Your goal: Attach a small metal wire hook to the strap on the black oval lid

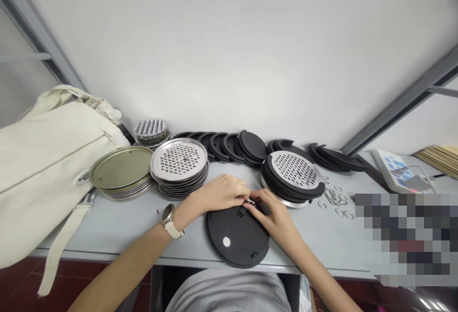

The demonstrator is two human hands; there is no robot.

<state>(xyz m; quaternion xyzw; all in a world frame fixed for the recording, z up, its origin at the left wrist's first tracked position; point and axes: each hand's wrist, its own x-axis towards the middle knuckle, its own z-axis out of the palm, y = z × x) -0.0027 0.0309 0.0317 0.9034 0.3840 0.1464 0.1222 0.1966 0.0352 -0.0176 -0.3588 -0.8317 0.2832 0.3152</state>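
A round black disc with a white dot lies at the table's front edge. At its upper rim, my left hand and my right hand meet, fingers pinched around a small metal clasp beside a black tab. Which fingers bear on the clasp is partly hidden. To the left stands a stack of perforated metal grater discs. On the right, another perforated disc sits in black rims on a stack.
Green plates are stacked at the left beside a cream bag. Black discs line the wall. Metal rings lie loose at the right. A white box stands farther right.
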